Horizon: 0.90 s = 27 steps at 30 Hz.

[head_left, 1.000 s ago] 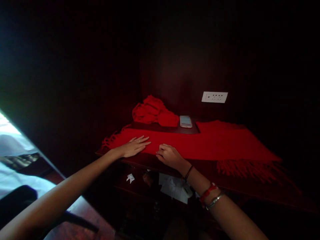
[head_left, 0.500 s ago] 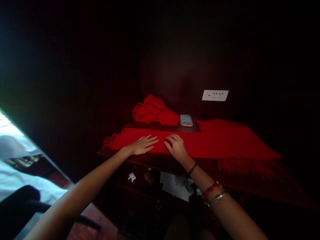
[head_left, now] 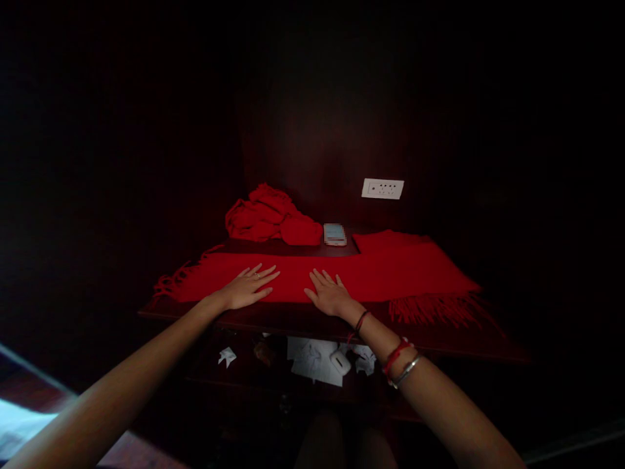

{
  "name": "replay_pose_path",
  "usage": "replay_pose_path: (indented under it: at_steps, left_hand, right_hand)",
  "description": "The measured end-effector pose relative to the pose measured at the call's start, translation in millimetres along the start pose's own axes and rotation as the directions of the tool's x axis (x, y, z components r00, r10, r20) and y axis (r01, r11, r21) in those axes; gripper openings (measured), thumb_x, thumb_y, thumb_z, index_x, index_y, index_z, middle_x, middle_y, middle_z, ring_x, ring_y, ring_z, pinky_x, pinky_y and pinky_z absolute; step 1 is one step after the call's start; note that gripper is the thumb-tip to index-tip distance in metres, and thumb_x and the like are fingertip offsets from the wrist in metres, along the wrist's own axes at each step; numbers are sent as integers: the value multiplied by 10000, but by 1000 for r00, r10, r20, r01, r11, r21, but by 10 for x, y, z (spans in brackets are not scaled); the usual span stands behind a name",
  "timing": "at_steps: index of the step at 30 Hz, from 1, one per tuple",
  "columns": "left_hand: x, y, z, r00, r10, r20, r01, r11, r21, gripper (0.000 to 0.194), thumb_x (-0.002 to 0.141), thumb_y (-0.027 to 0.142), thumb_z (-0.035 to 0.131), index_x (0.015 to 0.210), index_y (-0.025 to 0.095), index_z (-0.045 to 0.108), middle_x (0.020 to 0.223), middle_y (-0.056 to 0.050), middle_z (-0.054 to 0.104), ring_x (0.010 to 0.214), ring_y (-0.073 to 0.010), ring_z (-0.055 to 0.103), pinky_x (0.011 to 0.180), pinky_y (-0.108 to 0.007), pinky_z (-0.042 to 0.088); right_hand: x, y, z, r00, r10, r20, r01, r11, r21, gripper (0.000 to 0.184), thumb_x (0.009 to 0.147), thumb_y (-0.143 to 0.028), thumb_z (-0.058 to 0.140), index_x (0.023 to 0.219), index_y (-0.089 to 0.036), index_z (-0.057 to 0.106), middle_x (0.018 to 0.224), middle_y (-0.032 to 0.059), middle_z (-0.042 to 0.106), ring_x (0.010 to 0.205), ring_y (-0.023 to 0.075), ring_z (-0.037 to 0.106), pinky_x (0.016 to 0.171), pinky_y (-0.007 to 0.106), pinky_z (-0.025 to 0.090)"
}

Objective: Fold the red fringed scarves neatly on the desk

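Both grips are spread apart here, the left hand and the right hand lying palm-down, fingers fanned, on the soft red scarf, a long flat band along the dark bench with curly strands at its left end, broadening on the right behind a straight, thready fringe. And behind it sits a crumpled, lumpy red heap, just beside it a flat, round-cornered phone, a white oblong socket on the wall, and creased paper down below!
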<state>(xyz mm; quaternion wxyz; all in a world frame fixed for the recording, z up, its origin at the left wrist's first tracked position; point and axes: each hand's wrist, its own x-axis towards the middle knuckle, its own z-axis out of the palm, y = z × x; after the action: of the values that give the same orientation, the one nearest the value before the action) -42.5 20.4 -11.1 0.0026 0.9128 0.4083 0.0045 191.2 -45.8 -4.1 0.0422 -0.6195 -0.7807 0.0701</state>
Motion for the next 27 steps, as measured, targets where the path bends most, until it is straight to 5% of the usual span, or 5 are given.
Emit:
replay_pose_path:
  at_steps: [7,13,18,24,27]
  left_hand:
    - [19,-6,15,1000,4,-11,-4,1000,14,501,827,491,190,1294,314,141,1359,22,143,1234,-271,91,956,-466,136]
    - [22,10,4,1000,6,-10,-6,1000,24,501,828,485,189,1294,302,160,1358,20,146,1233,-267,102,958,-456,147]
    - [17,10,-3,1000,-1,-5,1,1000,24,508,826,490,181,1295,296,159,1357,17,144,1236,-266,88,957,-458,145]
    - [26,-23,33,999,17,-31,-15,999,41,495,829,478,190,1290,299,175,1349,16,173,1234,-256,116,953,-453,160]
    - [33,-39,57,997,35,-69,-31,998,50,485,830,468,204,1285,301,196,1342,15,197,1229,-257,140,948,-449,175]
  right_hand:
    - [-239,738,-160,976,212,43,-210,976,-52,589,829,-462,125,1318,-133,124,1378,42,74,1250,211,47,996,410,81]
    - [-233,405,-213,993,85,-78,-80,995,68,613,818,-501,85,1322,-151,82,1382,27,43,1251,202,-12,997,423,48]
    - [-206,207,-89,1000,-25,4,25,999,25,585,825,-485,101,1317,-169,117,1376,28,97,1251,200,43,989,454,55]
    - [-470,844,-164,991,129,43,-124,986,-112,565,830,-470,116,1312,-178,145,1370,31,126,1247,193,93,995,417,95]
    - [-609,1113,-283,984,169,-55,-177,966,-189,545,836,-446,147,1308,-173,173,1365,47,155,1246,190,101,998,406,90]
